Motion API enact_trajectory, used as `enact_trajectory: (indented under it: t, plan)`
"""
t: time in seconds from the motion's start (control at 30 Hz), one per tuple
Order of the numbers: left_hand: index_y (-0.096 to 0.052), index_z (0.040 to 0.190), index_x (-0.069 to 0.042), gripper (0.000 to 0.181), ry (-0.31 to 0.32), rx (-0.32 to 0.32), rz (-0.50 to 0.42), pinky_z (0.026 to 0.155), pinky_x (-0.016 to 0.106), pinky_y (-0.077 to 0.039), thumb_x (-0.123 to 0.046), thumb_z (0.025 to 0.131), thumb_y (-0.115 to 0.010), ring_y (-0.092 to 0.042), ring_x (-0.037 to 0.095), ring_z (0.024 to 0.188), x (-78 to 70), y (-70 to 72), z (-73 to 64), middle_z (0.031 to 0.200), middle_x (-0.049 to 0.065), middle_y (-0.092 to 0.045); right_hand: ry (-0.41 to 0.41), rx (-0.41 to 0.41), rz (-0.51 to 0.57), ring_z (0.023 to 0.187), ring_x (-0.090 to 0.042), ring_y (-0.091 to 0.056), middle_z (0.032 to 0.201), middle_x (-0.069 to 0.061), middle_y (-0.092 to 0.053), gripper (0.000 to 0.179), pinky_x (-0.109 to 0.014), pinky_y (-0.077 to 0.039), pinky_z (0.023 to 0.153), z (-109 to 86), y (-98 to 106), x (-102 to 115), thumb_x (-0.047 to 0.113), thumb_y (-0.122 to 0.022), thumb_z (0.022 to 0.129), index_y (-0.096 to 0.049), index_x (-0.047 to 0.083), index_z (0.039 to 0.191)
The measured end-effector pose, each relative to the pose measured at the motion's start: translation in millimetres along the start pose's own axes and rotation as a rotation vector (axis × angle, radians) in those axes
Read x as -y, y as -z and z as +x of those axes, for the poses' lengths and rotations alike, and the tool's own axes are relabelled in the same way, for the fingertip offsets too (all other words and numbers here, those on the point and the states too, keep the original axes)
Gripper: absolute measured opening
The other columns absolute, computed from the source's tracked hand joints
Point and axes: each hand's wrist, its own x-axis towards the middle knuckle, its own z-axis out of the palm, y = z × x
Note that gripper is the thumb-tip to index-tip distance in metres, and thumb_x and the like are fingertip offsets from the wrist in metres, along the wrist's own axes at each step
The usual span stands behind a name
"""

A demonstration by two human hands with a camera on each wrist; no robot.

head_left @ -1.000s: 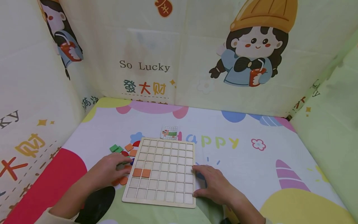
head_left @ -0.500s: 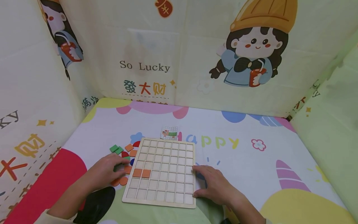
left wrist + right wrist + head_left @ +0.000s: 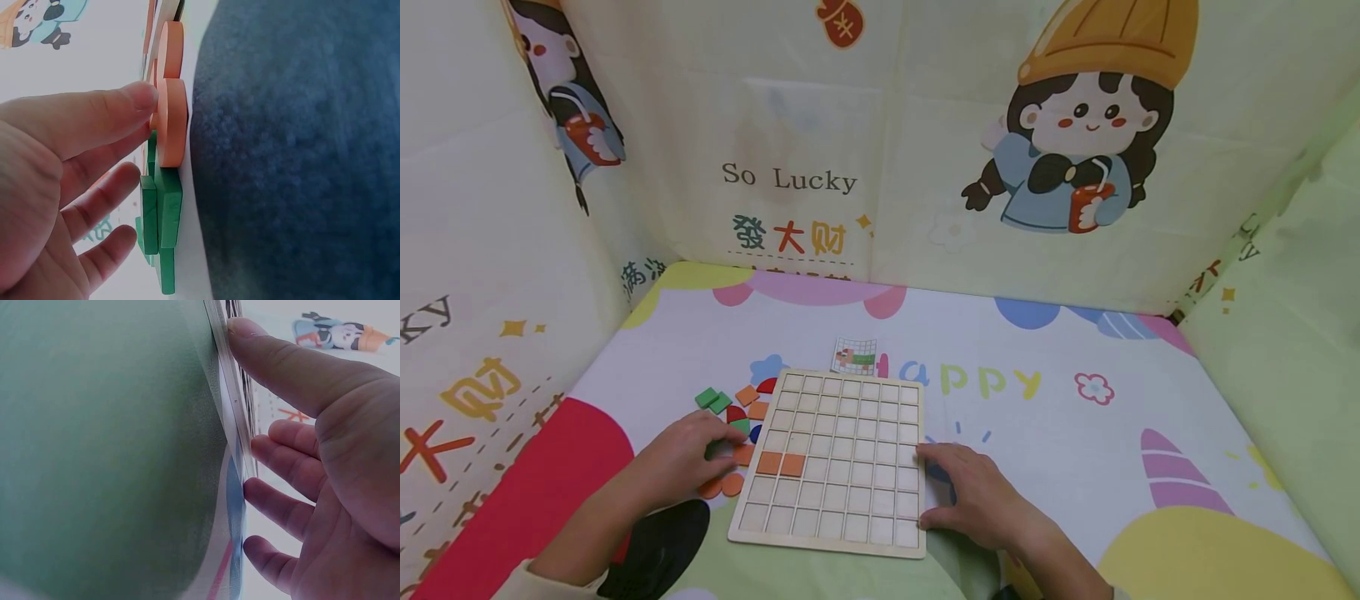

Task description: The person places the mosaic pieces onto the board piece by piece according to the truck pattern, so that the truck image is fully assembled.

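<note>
Lying flat: gridded wooden board (image 3: 858, 475)

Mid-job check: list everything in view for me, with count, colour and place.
Grid board: 1, pale wood, table's near half
Orange squares: 2, orange, board's left side, third row from near edge
Picture card: 1, white with coloured print, beyond board
Loose orange pieces: at least 5, left of board
Loose green pieces: at least 3, left
Loose red pieces: 2 visible, left
Loose blue piece: 1, left edge
Table cover: 1, multicoloured, underneath
Wall cloth: cream, printed, surrounding
Left hand: 1, bare, by loose pieces
Right hand: 1, bare, board's right edge
</note>
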Motion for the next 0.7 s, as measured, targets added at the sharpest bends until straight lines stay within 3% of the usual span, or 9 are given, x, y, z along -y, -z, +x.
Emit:
enact_trajectory:
  t: [0.7]
  plan:
    - [-0.074, 0.106, -0.012, 0.034, 0.020, -0.001, 0.013, 0.069, 0.037, -0.058, -0.021, 0.076, -0.087, -0.055, 0.028, 0.099, 0.3, -2.5, 2.6, 0.106, 0.007, -0.063, 0.006, -0.004, 0.000, 0.129, -0.031, -0.050, 0.136, -0.005, -0.059, 0.073, -0.057, -0.038, 0.102, -0.4, 0.7, -0.2, 0.037, -0.087, 0.075, -0.057, 0.009, 0.136]
